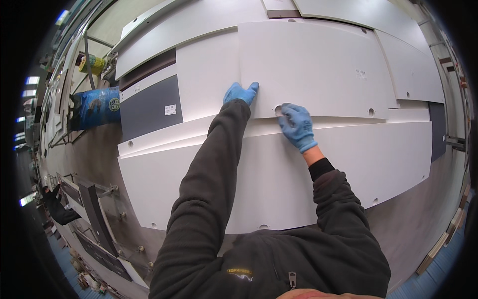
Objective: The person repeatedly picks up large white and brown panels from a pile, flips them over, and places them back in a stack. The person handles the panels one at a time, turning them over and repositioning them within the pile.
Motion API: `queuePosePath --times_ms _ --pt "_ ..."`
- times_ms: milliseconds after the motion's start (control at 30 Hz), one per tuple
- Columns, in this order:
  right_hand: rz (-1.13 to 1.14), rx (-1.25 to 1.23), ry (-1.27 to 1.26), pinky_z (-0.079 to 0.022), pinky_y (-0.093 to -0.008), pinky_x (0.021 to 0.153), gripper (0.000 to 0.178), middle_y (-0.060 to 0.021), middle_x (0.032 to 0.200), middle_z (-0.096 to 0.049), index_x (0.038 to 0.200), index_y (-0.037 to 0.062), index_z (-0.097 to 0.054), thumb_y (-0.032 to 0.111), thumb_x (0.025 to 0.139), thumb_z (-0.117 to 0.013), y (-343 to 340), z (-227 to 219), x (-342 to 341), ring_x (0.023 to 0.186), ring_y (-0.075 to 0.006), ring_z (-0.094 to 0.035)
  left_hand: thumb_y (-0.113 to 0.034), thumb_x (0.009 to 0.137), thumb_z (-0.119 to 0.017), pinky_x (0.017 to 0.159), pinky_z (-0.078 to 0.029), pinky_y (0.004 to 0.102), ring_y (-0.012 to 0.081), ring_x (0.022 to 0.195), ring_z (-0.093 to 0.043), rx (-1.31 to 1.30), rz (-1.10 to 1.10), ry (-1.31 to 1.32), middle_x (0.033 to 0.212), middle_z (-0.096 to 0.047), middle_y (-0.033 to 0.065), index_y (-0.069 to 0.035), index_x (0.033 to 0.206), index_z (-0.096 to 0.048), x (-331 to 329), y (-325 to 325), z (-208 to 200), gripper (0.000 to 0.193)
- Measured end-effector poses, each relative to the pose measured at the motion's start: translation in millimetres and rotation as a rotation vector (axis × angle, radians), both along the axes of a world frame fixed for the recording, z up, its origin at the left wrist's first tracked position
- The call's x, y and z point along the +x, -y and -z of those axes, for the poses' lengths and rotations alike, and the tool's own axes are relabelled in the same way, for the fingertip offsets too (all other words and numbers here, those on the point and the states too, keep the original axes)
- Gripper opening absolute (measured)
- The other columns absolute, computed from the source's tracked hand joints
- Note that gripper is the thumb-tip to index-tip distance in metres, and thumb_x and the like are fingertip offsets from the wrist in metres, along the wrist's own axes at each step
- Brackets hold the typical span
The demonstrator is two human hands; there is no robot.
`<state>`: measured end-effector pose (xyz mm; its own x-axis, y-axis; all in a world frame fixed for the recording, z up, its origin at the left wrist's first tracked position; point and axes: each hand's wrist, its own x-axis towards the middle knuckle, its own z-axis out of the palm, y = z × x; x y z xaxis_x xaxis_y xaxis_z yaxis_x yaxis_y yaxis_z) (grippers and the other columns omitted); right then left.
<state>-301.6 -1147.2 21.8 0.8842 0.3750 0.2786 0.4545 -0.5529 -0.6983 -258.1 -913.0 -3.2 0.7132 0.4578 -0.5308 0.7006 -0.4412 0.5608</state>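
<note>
A: Which item is handled?
B: The white panel [313, 70], a flat rectangular board lying face-up on top of the stack of white boards [279, 179].
A: Distinguishing marks?
B: A round hole [278, 110] at its near edge, another hole [371, 112] toward the near right corner, and a small label [361, 74] right of centre.

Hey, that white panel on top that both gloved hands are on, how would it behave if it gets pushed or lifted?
The top white panel looks flat and stiff, so it probably won't flop. Its smooth face rests on other white panels, so it may slide easily under the left hand and right hand. Being broad, it is likely awkward and fairly heavy.
</note>
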Motion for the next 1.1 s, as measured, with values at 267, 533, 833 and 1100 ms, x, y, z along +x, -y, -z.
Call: queuePosePath --times_ms 267,533,833,1100 --pt "0.55 0.7 -0.506 -0.055 -0.0331 0.095 0.026 -0.0115 0.122 -0.071 0.12 -0.0009 -0.068 0.017 0.101 -0.064 51.2 18.3 -37.4 0.111 -0.0201 -0.067 -0.053 0.085 -0.078 0.111 -0.044 0.041 0.035 0.132 -0.056 -0.248 -0.19 0.111 0.141 -0.057 0.0296 0.016 0.143 -0.046 3.6 2.0 15.0 0.096" --pt "0.328 1.655 -0.877 -0.048 -0.0443 0.106 0.055 -0.0082 0.13 -0.066 0.134 0.0086 -0.061 0.05 0.097 -0.066 139.0 39.5 9.3 0.12 -0.0264 -0.061 -0.059 0.088 -0.071 0.092 -0.055 0.0425 0.038 0.104 -0.071 -0.147 -0.142 0.539 0.109 -0.072 0.0272 0.01 0.118 -0.065 -10.2 20.9 -108.6 0.076" --pt "0.503 1.598 -0.865 -0.049 -0.0512 0.108 0.046 -0.0159 0.133 -0.066 0.133 0.0021 -0.062 0.023 0.093 -0.069 138.5 29.7 9.0 0.123 -0.0331 -0.062 -0.053 0.091 -0.068 0.096 -0.055 0.0403 0.0355 0.106 -0.071 -0.357 -0.198 0.344 0.111 -0.073 0.0269 0.008 0.122 -0.065 -121.0 -12.1 -158.8 0.069" --pt "0.061 1.485 -0.997 -0.05 -0.0489 0.108 0.045 -0.0145 0.134 -0.065 0.136 0.0002 -0.058 0.02 0.096 -0.064 45.6 -46.3 -104.3 0.125 -0.0302 -0.062 -0.04 0.099 -0.07 0.081 -0.056 0.0298 0.0136 0.091 -0.067 -0.521 -0.527 0.619 0.103 -0.073 0.0103 0.008 0.12 -0.066 -331.9 -77.8 -166.7 0.052"
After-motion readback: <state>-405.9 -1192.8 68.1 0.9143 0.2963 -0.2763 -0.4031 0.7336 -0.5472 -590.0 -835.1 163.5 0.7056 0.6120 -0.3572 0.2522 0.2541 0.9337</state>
